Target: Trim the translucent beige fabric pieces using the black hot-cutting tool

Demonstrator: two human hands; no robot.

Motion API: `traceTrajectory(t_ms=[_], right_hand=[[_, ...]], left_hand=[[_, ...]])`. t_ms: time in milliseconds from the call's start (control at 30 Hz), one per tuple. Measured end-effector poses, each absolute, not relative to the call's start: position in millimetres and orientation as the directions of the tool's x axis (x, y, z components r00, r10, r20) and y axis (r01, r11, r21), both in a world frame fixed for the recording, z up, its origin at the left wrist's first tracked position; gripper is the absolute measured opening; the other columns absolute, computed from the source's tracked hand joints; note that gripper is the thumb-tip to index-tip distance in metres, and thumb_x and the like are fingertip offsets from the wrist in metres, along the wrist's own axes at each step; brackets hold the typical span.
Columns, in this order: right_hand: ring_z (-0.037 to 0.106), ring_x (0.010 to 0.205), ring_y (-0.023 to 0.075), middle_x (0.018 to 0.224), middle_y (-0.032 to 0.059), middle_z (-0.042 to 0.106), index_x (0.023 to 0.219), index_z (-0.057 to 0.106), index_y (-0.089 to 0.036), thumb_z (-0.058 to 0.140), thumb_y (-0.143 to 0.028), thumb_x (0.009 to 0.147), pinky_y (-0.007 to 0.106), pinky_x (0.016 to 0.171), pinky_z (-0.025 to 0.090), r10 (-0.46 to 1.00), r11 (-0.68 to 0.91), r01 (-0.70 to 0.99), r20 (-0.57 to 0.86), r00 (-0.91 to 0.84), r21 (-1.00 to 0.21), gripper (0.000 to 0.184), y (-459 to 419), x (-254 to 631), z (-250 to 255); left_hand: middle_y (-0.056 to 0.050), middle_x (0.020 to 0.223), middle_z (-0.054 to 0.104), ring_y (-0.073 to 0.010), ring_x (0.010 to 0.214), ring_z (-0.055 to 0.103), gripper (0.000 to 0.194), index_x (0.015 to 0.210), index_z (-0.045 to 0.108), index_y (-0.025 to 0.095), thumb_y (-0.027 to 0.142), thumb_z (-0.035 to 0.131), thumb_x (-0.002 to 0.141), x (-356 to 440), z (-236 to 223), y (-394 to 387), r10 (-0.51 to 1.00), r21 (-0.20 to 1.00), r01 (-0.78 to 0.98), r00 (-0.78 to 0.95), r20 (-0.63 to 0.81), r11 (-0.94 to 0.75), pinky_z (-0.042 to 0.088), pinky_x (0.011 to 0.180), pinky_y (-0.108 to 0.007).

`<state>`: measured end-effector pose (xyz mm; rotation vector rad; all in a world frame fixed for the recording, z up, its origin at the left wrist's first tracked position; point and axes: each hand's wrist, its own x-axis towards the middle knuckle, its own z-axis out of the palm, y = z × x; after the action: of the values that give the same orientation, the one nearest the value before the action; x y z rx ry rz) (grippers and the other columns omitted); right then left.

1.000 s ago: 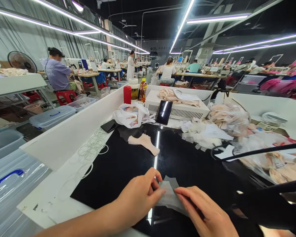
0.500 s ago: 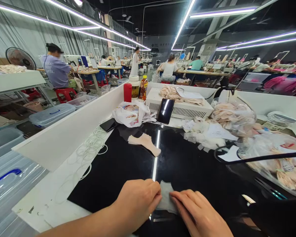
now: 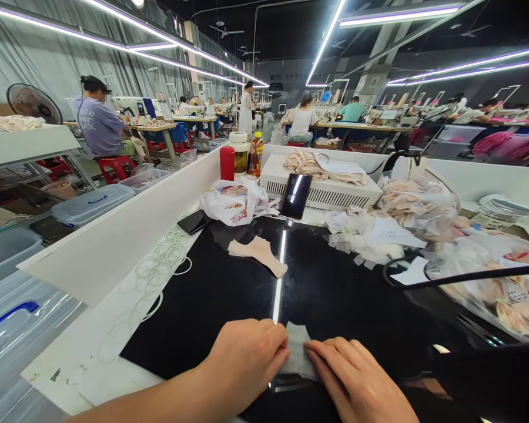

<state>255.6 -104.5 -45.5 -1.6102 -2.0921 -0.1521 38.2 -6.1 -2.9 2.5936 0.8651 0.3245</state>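
The desk (image 3: 211, 311) is the biggest thing here, its glossy black top reflecting a ceiling light in a bright stripe. At its far side stands a white vented box (image 3: 326, 191), with a white plastic bag (image 3: 229, 202) to its left.

Next in size come the two hands, side by side at the near part of the desk. The left hand (image 3: 247, 361) is curled in, its fingers closed on the left edge of a sheer piece, with the tips partly hidden. The right hand (image 3: 361, 376) is flatter, its fingers nearly straight and drawn together, closed on the right edge.

Beyond them, well apart from both hands, a beige fabric piece (image 3: 260, 252) lies on the black top.

Smallest is the sheer piece (image 3: 297, 346) itself, pale and thin, between the hands and low over the desk, apparently resting on it. It looks very light and limp, likely to crease, slide on the gloss or distort if tugged. Opposite edges seem the best hold, with a gentle pinch keeping the middle flat.
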Motion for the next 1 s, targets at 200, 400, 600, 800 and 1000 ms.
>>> traceTrajectory(t_ms=[200, 400, 600, 800, 1000], right_hand=[[0.067, 0.073, 0.016, 0.089, 0.0016, 0.07, 0.116, 0.067, -0.025, 0.038, -0.03, 0.113, 0.027, 0.067, 0.058, 0.87, 0.293, 0.936, 0.46, -0.177, -0.196, 0.03, -104, 252, -41], [0.067, 0.071, 0.0155, 0.088, 0.0012, 0.07, 0.113, 0.068, -0.025, 0.038, -0.03, 0.113, 0.026, 0.066, 0.057, 0.864, 0.292, 0.937, 0.473, -0.171, -0.194, 0.03, -104, 249, -38], [0.066, 0.074, 0.0168, 0.091, 0.0023, 0.07, 0.115, 0.067, -0.025, 0.039, -0.028, 0.113, 0.029, 0.069, 0.056, 0.874, 0.285, 0.935, 0.457, -0.163, -0.211, 0.029, -104, 250, -44], [0.064, 0.073, 0.0168, 0.089, 0.0015, 0.069, 0.11, 0.067, -0.024, 0.04, -0.026, 0.113, 0.03, 0.068, 0.052, 0.866, 0.265, 0.945, 0.479, -0.145, -0.194, 0.027, -104, 245, -42], [0.06, 0.065, 0.0165, 0.078, 0.0017, 0.065, 0.096, 0.066, -0.021, 0.035, -0.022, 0.113, 0.032, 0.062, 0.045, 0.805, 0.269, 0.952, 0.578, -0.138, -0.147, 0.036, -99, 236, -35]], left_hand=[[0.006, 0.084, 0.069, -0.0144, 0.07, 0.066, 0.009, 0.09, 0.063, 0.021, 0.02, 0.067, 0.098, 38, -4, -6, 0.614, 0.438, 0.522, 0.783, 0.095, -0.732, 0.043, 0.063, -0.025], [0.005, 0.083, 0.068, -0.0144, 0.07, 0.066, 0.011, 0.089, 0.063, 0.021, 0.021, 0.067, 0.099, 40, -2, -5, 0.613, 0.41, 0.538, 0.787, 0.069, -0.737, 0.044, 0.063, -0.026], [0.005, 0.084, 0.066, -0.0137, 0.069, 0.066, 0.009, 0.092, 0.063, 0.021, 0.021, 0.069, 0.098, 39, -2, -5, 0.611, 0.394, 0.535, 0.787, 0.09, -0.747, 0.044, 0.061, -0.026], [0.001, 0.078, 0.06, -0.017, 0.065, 0.059, 0.016, 0.087, 0.06, 0.019, 0.013, 0.056, 0.102, 39, -4, -4, 0.509, 0.195, 0.47, 0.787, 0.349, -0.861, 0.047, 0.058, -0.03], [-0.002, 0.092, 0.069, -0.0171, 0.086, 0.067, 0.02, 0.1, 0.063, 0.016, 0.009, 0.045, 0.106, 43, -14, -8, 0.335, 0.197, 0.275, 0.839, 0.429, -0.941, 0.059, 0.084, -0.031]])
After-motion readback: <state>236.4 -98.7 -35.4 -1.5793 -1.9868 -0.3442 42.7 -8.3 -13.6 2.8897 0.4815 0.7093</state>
